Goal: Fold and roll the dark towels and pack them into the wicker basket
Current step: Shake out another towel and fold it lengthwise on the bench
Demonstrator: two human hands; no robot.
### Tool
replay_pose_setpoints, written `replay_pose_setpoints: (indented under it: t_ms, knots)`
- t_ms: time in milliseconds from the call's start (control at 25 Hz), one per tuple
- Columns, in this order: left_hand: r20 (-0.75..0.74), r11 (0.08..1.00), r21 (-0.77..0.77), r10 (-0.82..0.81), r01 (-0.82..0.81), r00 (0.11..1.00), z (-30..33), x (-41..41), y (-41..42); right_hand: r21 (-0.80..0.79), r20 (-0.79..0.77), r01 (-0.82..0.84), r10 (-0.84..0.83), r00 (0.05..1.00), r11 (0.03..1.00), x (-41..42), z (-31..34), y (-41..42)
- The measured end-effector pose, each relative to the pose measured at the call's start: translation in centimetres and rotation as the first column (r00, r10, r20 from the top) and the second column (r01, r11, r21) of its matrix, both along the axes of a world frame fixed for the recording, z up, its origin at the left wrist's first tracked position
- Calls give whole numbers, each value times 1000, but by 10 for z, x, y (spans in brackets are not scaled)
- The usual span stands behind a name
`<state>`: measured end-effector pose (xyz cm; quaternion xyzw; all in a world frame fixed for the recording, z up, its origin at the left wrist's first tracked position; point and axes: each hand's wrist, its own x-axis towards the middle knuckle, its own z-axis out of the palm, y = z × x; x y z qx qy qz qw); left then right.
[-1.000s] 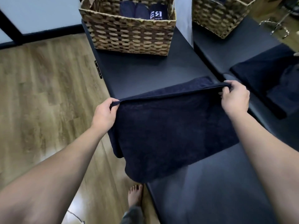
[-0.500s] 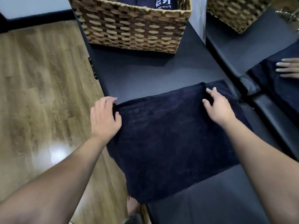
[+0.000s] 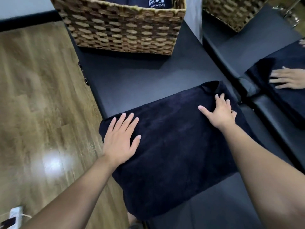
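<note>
A: A black padded bench (image 3: 132, 83) runs up the middle, wood-look floor (image 3: 41, 96) on its left side and a mirror (image 3: 272, 47) on its right. Nearest us, what's at six o'clock?

B: The near end of the dark towel (image 3: 173, 154), which hangs a little past the bench's left edge. It lies folded and flat, presumably so it can be rolled from one end.

A: And the hands?

B: The left hand (image 3: 121, 139), at about nine o'clock on the towel, lies palm down with fingers straight and spread, pressing the cloth. I'd say it is smoothing it and pinning it in place. The right hand (image 3: 220, 113), at about two o'clock, is well apart from the left. Its fingers curl over the fabric near a turned-up corner, but whether they pinch the cloth or only press on it I can't tell; the dark pile hides the fingertips.

A: Why there?

B: Probably to square that far corner before rolling.

A: Further up?

B: At twelve o'clock stands the wicker basket (image 3: 122, 28) on the same bench, apart from the towel, with dark rolled towels (image 3: 125, 0) already inside. Kept close, I'd guess, so each roll drops straight in. At two o'clock the mirror repeats a hand and a basket.
</note>
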<state>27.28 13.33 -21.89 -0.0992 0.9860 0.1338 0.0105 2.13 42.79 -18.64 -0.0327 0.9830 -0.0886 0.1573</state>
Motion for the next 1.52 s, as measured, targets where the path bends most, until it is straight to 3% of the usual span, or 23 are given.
replay_pose_setpoints:
  t_ms: [160, 320, 400, 480, 560, 640, 760, 880, 960, 1040, 1120, 1320, 1520]
  knots:
    - [-11, 1000, -1, 16, -16, 1000, -2, 6, 8, 20, 66, 71, -72, 995, 997, -29, 0, 1]
    - [-12, 999, 10, 52, -51, 999, 8, -5, 13, 34, -81, 30, -27, 996, 999, -20, -10, 1]
    - [-1, 999, 3, -40, 40, 999, 13, -15, 25, 60, 9, -10, 9, 1000, 998, -11, -13, 5]
    - [82, 984, -63, -159, 165, 984, 12, -23, 38, 39, -29, -31, 32, 999, 999, -3, -6, 9]
    - [169, 974, -122, -170, 192, 971, 10, -27, 40, 75, -140, -80, 90, 986, 994, 16, -1, 18]
    - [209, 973, -131, -159, 189, 965, 11, -30, 40, 128, -91, -117, 129, 987, 985, 48, 0, 33]
    - [225, 975, -116, -159, 189, 961, 20, -34, 44, 148, 30, -79, 75, 997, 986, 99, -6, 60]
    - [203, 963, -70, -242, 260, 949, 33, -40, 56, 111, 10, 89, -91, 996, 990, 136, -5, 75]
    - [186, 939, -46, -327, 340, 927, 40, -39, 70, 75, -62, 347, -343, 937, 935, 163, -2, 82]
    - [220, 914, -47, -383, 402, 897, 45, -40, 80, 21, -61, 636, -634, 771, 772, 186, 6, 85]
    - [231, 889, -61, -431, 455, 872, 47, -50, 88, -26, -18, 776, -776, 630, 630, 197, 7, 85]
    - [275, 772, -42, -601, 634, 750, 40, -122, 105, -282, 66, 815, -837, 544, 507, 155, 0, 78]
    - [299, 712, -36, -662, 701, 687, 24, -190, 123, -400, -25, 843, -924, 382, 359, 98, 1, 112]
